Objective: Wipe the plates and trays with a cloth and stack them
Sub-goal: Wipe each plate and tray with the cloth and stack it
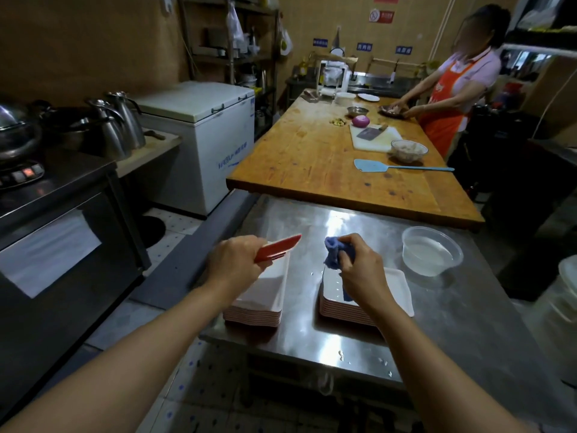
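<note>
Tilting up-right, the tray (278, 250) in left hand (232, 264).

Colours: red, white, blue on steel grey.

Tray (278, 250) in left hand (232, 260): red underside, white rim. Cloth (332, 253) in right hand (359, 264): blue. Two tray stacks, left stack (265, 295) at 7 o'clock & right stack (393, 285) at 5 o'clock of cloth: white tops, pink-striped edges. Table (468, 323): shiny grey steel. Tub (432, 250) at 3 o'clock: clear, cloudy water. Wooden counter (312, 157) at 12: orange-brown. Spatula (374, 166): light blue. Onion (361, 120): purple. Apron (445, 117) at 1 o'clock: orange. Freezer (215, 142) at 10: white w/ blue lettering.
</note>
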The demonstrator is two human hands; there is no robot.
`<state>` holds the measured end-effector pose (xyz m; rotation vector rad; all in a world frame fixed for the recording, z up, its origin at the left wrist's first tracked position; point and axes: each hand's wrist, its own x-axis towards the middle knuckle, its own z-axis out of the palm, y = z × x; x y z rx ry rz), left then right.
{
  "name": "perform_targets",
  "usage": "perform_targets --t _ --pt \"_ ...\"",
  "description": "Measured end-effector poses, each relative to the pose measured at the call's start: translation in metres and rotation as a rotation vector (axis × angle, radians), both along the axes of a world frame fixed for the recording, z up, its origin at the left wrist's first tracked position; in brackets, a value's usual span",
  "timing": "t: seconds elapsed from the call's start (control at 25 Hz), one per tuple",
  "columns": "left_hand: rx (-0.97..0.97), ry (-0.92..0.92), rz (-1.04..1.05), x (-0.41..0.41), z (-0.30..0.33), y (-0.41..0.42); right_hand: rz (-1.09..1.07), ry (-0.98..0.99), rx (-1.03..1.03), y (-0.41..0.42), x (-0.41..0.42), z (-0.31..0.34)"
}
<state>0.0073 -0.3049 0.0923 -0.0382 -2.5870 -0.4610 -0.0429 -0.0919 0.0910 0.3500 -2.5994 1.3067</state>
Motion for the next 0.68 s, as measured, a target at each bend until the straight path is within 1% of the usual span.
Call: perform_targets --t 0.04,0.12,0.2,0.52,0.68 --pt "-0.099 0.017 -0.038 0.001 -0.008 -0.002 0.002 -0.010 -0.001 -0.002 0.002 -0.003" --pt "-0.224 0.042 -0.098 0.006 -0.018 -0.005 0.015 -0.042 -0.022 -0.004 0.005 -0.010" --pt "-0.295 0.035 -0.131 0.008 -0.028 -0.008 0.012 -0.075 -0.007 -0.005 0.005 -0.016" --pt "-0.446 0.027 -0.218 0.017 -0.070 -0.019 -0.042 -0.103 0.005 -0.010 0.005 -0.030" --pt "-0.454 -0.031 -0.231 0.021 -0.090 -0.032 -0.076 -0.118 0.005 -0.012 0.007 -0.038"
